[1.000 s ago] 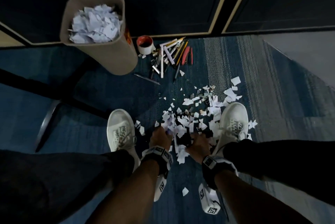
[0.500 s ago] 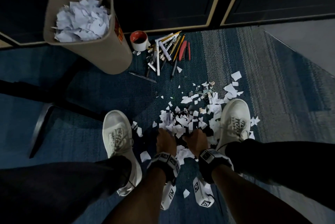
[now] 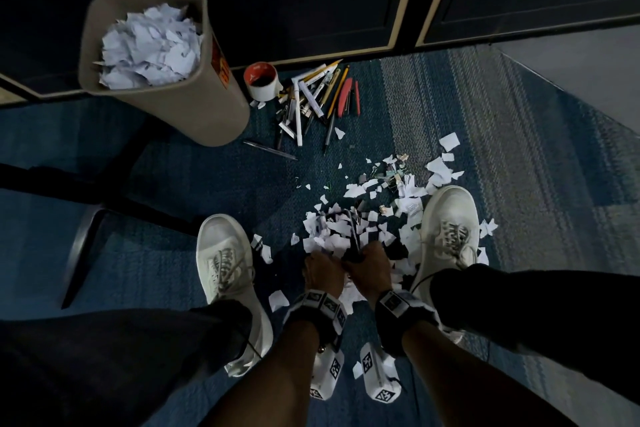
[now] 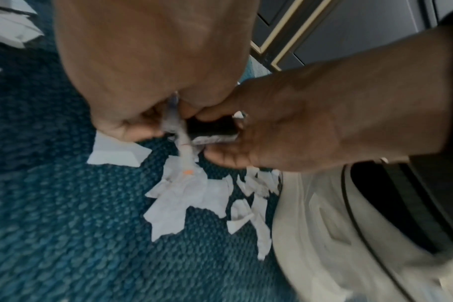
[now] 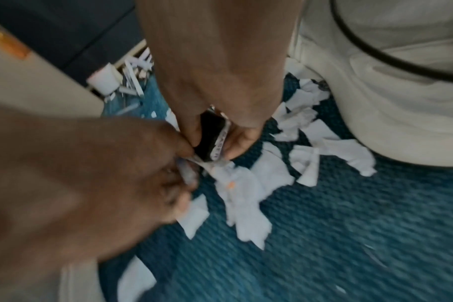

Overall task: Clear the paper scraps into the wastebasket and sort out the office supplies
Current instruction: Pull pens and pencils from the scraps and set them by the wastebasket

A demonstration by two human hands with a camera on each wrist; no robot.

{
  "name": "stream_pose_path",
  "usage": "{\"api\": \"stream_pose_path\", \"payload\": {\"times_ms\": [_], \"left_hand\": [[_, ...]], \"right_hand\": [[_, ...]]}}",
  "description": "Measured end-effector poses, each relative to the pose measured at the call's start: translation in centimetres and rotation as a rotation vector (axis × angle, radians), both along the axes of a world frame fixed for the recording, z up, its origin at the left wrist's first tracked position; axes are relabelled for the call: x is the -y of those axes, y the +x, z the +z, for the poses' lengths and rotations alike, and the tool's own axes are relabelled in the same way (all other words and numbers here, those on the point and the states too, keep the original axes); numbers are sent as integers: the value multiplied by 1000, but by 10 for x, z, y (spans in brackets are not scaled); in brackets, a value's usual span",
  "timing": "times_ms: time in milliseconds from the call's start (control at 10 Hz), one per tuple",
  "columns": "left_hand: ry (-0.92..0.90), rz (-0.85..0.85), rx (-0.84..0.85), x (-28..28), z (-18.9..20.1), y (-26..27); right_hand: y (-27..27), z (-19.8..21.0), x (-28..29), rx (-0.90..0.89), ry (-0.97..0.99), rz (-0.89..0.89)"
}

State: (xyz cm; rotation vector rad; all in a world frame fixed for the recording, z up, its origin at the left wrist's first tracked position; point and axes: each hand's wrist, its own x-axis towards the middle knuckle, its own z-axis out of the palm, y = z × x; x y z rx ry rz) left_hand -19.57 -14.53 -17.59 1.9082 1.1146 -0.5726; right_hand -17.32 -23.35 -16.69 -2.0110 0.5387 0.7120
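**Mid-pile: both hands on scraps plus a black object**

Currently crouched over the paper scraps [image 3: 349, 229] on the floor, between the two white shoes. Right hand [image 3: 369, 269] curled round a small black block [image 5: 210, 139] with a pale printed edge; looks like an eraser or similar supply, not confirmed. Left hand [image 3: 320, 271] pinching a paper scrap [image 4: 173, 120] right against that block, fingertips touching the right hand's. Wrist views blurred, so finer grip detail not readable.

Wastebasket [image 3: 221, 104] standing well apart, up by the dark cabinet wall, already heaped with paper close to its rim. Pens and pencils [image 3: 311, 97] loosely heaped just beside it, with a red stapler-like item [image 3: 345, 97] and a red-and-white mug [image 3: 261, 80]. Binder clips [image 3: 394, 177] mixed in at the far edge of the scrap pile.

Risks from here:
- Black block going into the basket along with the paper, since both sit in one joined pinch. Needs separating first.
- Basket near full: another loose handful likely to slide off the heap and back onto the floor. Pressing down first advisable.
- Small clips buried in scraps: easy to scoop up unseen and bin.
- Scraps tucked against and partly under the right shoe [image 3: 446, 229]: any foot shift drags or hides them.
- Thin scraps on carpet pile: poor purchase, likely stragglers after a scoop.
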Motion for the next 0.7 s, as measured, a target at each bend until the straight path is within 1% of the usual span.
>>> {"api": "stream_pose_path", "payload": {"times_ms": [100,200,300,400,500,600,700], "left_hand": [[-113,108,27,-7,-9,-1],[-229,135,76,-21,-18,3],[-369,202,97,-26,5,16],[-411,196,121,-32,11,22],[-364,167,164,-38,17,24],[-312,120,216,-44,15,19],[-145,-9,254,-52,8,13]], "right_hand": [[9,9,-4,17,40,-17],[18,16,-13,24,95,-9],[30,22,-13,96,70,31],[44,30,-10,227,-52,102],[48,23,-1,326,-188,169],[41,22,8,419,-273,217],[38,34,7,473,-303,244]]}}
